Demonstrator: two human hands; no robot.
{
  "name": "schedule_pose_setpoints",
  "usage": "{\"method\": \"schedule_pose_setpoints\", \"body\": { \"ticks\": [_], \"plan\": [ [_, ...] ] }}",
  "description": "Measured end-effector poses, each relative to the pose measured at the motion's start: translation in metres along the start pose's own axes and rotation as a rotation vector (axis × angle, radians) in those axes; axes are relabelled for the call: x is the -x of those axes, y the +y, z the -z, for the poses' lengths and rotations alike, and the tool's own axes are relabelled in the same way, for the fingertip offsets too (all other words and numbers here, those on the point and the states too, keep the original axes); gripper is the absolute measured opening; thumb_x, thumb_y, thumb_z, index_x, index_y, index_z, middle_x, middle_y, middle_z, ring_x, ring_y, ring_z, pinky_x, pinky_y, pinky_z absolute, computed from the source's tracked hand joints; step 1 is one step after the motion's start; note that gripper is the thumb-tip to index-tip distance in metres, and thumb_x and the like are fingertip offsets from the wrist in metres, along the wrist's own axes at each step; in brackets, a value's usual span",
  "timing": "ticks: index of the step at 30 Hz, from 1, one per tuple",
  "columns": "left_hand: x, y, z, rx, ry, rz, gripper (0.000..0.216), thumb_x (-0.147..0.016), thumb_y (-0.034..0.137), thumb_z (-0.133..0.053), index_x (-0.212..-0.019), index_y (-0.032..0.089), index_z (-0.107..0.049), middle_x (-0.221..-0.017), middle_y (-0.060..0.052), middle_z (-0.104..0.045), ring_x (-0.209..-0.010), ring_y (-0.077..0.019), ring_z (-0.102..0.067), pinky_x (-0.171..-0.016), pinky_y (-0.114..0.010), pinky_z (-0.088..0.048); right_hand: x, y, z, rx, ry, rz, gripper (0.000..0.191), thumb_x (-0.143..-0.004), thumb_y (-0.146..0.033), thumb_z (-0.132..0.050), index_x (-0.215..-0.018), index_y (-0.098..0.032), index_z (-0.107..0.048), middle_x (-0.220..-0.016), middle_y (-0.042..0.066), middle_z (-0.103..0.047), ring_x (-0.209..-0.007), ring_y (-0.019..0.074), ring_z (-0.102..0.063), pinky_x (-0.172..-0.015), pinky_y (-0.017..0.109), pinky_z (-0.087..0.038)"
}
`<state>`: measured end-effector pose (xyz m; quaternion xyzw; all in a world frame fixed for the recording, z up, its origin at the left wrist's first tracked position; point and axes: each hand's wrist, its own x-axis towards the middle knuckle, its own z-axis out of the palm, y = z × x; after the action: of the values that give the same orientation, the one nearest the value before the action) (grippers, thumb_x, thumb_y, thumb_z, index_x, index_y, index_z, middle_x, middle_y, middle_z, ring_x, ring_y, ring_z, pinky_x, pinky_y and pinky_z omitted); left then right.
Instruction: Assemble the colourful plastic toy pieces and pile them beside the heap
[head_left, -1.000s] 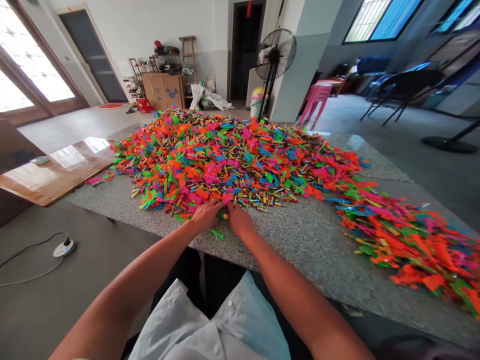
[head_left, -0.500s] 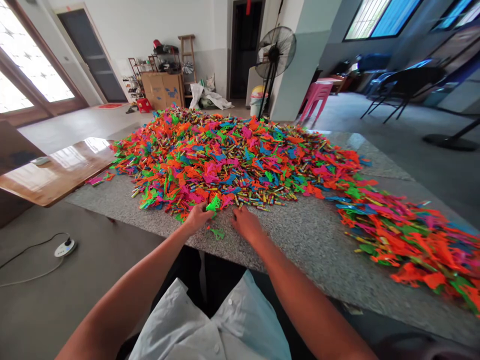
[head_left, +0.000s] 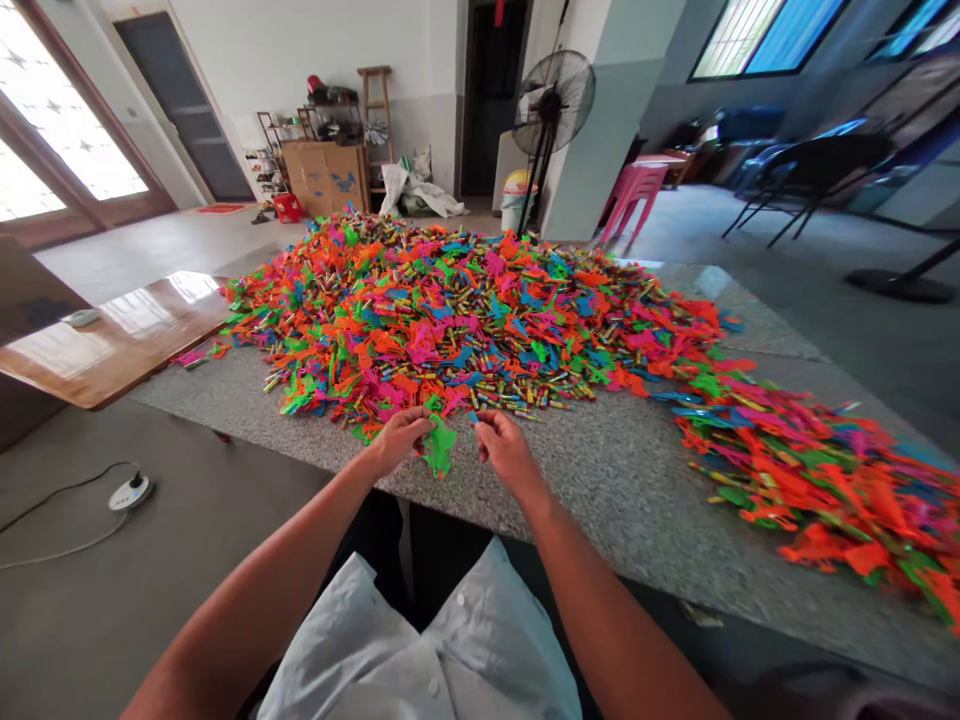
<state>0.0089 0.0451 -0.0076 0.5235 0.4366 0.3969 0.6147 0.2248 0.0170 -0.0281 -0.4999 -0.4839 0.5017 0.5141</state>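
Between the thumb and fingers of my left hand (head_left: 403,440) is a thin bright green plastic toy piece (head_left: 440,443), hanging over the granite tabletop. My right hand (head_left: 510,450) is closed in a pinch, and a small blue-ended piece (head_left: 473,417) sticks out at its fingertips. Its full shape is hidden. Both hands are close together but apart, at the near edge of a big heap of plastic toy pieces (head_left: 420,345) in orange, pink, green and blue. Small tubes with yellow, red and blue parts (head_left: 517,395) lie mixed into the heap.
A second heap of similar pieces (head_left: 832,470) spreads along the right of the granite table (head_left: 600,470). At the left a glossy wooden board (head_left: 112,335) adjoins it. Behind the table stand a fan (head_left: 551,105), pink stools (head_left: 636,195) and a cardboard box (head_left: 322,180).
My left hand has turned the green piece so it hangs lower. My right hand has lifted and drawn back from the heap's edge, with a small blue-ended piece now showing at its fingertips.
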Motion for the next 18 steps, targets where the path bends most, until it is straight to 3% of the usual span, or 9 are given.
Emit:
{"method": "schedule_pose_setpoints", "body": {
  "ticks": [5,11,18],
  "plan": [
    [0.002,-0.003,-0.014,0.119,0.012,-0.001,0.040,-0.080,0.052,-0.077,-0.089,0.019,-0.059,-0.074,0.002,-0.064,-0.063,-0.0123,-0.064,-0.058,-0.023,-0.053,0.014,-0.007,-0.008,-0.053,-0.159,-0.039,0.025,-0.086,-0.039,-0.062,-0.103,-0.022,-0.065,-0.079,-0.001,-0.068,-0.051,0.0109,-0.047,-0.046,0.024,-0.039],
    [0.004,-0.005,-0.021,0.089,0.063,-0.065,0.049,-0.085,0.061,-0.073,-0.103,0.022,-0.049,-0.071,0.006,-0.063,-0.053,-0.0136,-0.065,-0.047,-0.023,-0.049,0.017,-0.008,-0.003,-0.110,-0.139,-0.067,0.027,-0.084,-0.038,-0.063,-0.102,-0.020,-0.071,-0.073,-0.002,-0.062,-0.054,0.0115,-0.049,-0.047,0.024,-0.042],
    [0.007,0.005,-0.027,-0.001,-0.026,-0.102,0.047,-0.084,0.057,-0.077,-0.098,0.020,-0.052,-0.070,0.006,-0.062,-0.056,-0.0112,-0.062,-0.051,-0.022,-0.046,0.017,-0.014,0.000,-0.112,-0.132,-0.068,0.027,-0.082,-0.039,-0.065,-0.098,-0.019,-0.070,-0.068,-0.003,-0.059,-0.053,0.0119,-0.050,-0.046,0.024,-0.043]
  ]
}}
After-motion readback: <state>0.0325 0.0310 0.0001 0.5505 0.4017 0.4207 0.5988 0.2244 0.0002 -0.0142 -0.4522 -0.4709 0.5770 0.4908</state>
